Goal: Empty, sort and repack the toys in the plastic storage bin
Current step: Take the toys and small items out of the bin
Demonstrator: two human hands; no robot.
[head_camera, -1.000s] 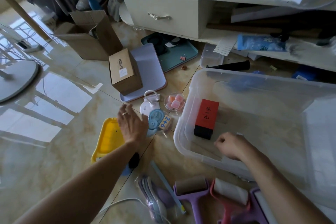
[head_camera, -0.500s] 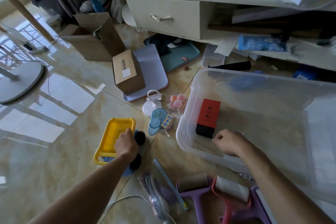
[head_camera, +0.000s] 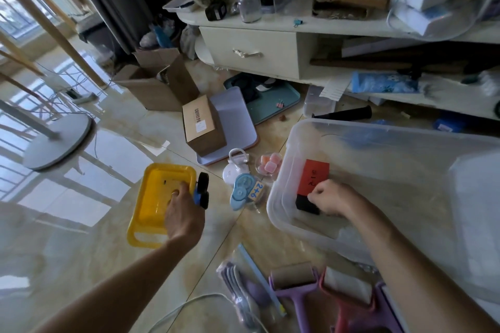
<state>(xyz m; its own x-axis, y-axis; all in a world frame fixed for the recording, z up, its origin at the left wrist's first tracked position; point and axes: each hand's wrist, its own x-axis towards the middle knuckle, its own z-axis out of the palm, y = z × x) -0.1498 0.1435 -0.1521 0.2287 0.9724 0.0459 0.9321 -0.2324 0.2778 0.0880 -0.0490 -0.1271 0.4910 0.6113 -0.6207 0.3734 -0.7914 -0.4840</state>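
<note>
The clear plastic storage bin (head_camera: 276, 213) stands on the floor at the right. Inside it lies a red and black box (head_camera: 313, 176). My right hand (head_camera: 331, 197) is inside the bin, fingers curled on the box's lower right corner. My left hand (head_camera: 184, 213) grips a yellow toy truck (head_camera: 154, 197) with a blue body and black wheels, held tilted just above the floor to the left of the bin.
Between truck and bin lie a blue toy with a "2+6" block (head_camera: 242, 193), a white toy (head_camera: 234, 170) and a cup of pink cubes (head_camera: 267, 165). Purple and red rollers (head_camera: 292, 276) and a bagged set (head_camera: 243, 286) lie near me. A cardboard box (head_camera: 203, 127) sits behind.
My left hand dropped from the blue toy onto the yellow truck, gripped it and tipped it up. My right hand slid forward inside the bin onto the red and black box.
</note>
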